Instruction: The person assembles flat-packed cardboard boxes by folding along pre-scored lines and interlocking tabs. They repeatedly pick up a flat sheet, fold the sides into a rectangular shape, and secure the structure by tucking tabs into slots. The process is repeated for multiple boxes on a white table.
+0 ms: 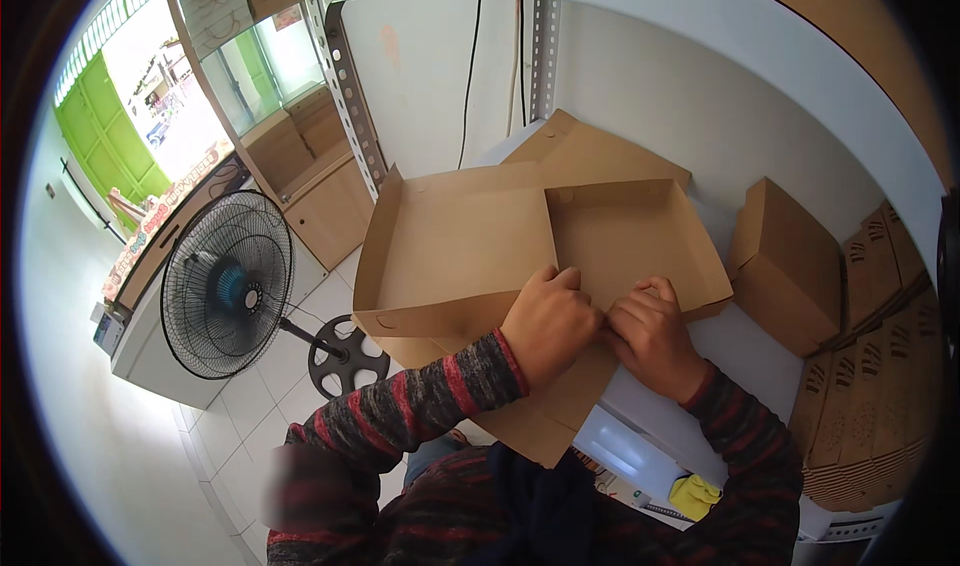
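A brown cardboard box point(470, 231) lies opened out in front of me, its two shallow walled halves side by side. My left hand point(553, 326) is closed at the front edge, near where the halves meet, fingers curled over the cardboard. Close beside it, my right hand point(655, 341) grips the front wall of the right half point(640, 231) with bent fingers. Their fingertips almost touch, and the exact fold between them is hidden. Below the hands, a flat cardboard flap point(545, 416) hangs toward my body.
Behind the box lies another cardboard piece point(600, 151). At the right stand a closed carton point(785, 266) and stacks of folded boxes point(860, 396). Metal shelf posts point(345, 76) rise at the back. A standing fan point(230, 286) is on the left; a yellow cloth point(694, 496) lies below.
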`<state>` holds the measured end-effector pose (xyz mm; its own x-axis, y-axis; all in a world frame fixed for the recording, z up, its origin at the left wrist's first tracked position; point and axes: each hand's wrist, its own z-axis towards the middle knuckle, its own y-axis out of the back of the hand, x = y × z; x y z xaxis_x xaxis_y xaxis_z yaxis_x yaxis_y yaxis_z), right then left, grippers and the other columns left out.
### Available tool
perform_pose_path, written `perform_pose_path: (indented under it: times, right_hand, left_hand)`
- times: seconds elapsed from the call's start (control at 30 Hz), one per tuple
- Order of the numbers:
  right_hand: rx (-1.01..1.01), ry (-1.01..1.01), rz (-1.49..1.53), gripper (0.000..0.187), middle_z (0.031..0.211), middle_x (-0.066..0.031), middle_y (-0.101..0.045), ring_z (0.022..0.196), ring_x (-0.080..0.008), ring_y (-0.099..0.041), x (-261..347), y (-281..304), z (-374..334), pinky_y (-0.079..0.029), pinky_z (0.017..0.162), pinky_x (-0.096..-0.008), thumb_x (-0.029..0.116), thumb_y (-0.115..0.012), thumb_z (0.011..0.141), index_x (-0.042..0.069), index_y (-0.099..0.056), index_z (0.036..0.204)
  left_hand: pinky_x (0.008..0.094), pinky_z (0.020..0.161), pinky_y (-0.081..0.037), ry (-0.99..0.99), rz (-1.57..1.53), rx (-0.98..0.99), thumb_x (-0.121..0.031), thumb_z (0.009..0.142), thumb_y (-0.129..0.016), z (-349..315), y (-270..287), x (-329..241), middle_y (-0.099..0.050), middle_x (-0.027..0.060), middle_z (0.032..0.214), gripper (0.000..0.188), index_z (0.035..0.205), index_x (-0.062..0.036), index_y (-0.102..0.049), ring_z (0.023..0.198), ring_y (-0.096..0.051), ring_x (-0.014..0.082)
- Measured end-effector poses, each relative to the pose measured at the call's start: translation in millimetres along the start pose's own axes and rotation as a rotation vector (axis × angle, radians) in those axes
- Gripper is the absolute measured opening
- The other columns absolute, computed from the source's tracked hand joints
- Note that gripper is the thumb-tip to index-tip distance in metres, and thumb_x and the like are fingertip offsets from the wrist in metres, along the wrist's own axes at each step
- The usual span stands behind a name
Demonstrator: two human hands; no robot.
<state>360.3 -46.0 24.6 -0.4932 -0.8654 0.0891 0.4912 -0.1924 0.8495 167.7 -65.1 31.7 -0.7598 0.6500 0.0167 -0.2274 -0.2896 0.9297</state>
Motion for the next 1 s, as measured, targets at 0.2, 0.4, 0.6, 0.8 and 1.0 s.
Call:
perform_pose_path:
  times: [0.2,0.4,0.6,0.8,1.0]
  right_hand:
    - [0.069,-0.007,0.028,0.009,0.073,-0.01,-0.059,0.076,-0.0268,-0.059,-2,0,-2,-0.041,0.088,-0.0443,0.007,-0.066,0.077,0.003,-0.059,0.072]
    - [0.097,-0.05,0.078,0.009,0.074,-0.0082,-0.06,0.078,-0.0262,-0.059,-2,7,-1,-0.041,0.085,-0.0418,0.009,-0.068,0.076,0.005,-0.061,0.071]
    - [0.171,-0.098,-0.217,0.006,0.074,-0.0083,-0.058,0.079,-0.0263,-0.058,-7,21,-6,-0.042,0.082,-0.0395,0.005,-0.063,0.072,0.004,-0.06,0.067]
    - [-0.02,-0.071,-0.584,0.006,0.091,-0.0133,-0.062,0.097,-0.028,-0.059,-15,56,7,-0.042,0.098,-0.051,-0.001,-0.06,0.073,0.001,-0.059,0.067]
    - [-0.224,-0.016,-0.84,0.008,0.119,-0.0101,-0.063,0.124,-0.0273,-0.052,-68,81,1,-0.031,0.111,-0.0609,0.003,-0.065,0.081,0.002,-0.061,0.075]
  left_hand:
    - [0.0355,0.087,-0.041,-0.032,-0.109,0.004,-0.021,0.079,-0.064,3,-8,8,-0.063,-0.0015,0.071,0.011,0.071,-0.0137,-0.068,0.085,-0.056,0.018]
    - [0.0448,0.1,-0.034,-0.018,-0.151,0.017,-0.021,0.076,-0.069,-3,-2,11,-0.065,0.0023,0.089,0.014,0.086,-0.0111,-0.068,0.099,-0.056,0.0201]
    - [0.0492,0.107,-0.026,0.115,-0.238,-0.235,-0.025,0.071,-0.077,-37,39,-1,-0.057,0.0122,0.119,0.06,0.123,-0.0063,-0.055,0.121,-0.05,0.0271]
    - [0.0419,0.104,-0.031,0.575,-0.232,-0.514,-0.021,0.082,-0.07,-99,64,64,-0.06,0.0131,0.118,0.044,0.12,-0.0027,-0.056,0.115,-0.052,0.0311]
    - [0.0385,0.095,-0.045,0.612,-0.353,-0.579,-0.02,0.089,-0.067,-113,36,112,-0.064,0.0175,0.115,0.038,0.119,0.0003,-0.057,0.111,-0.06,0.0347]
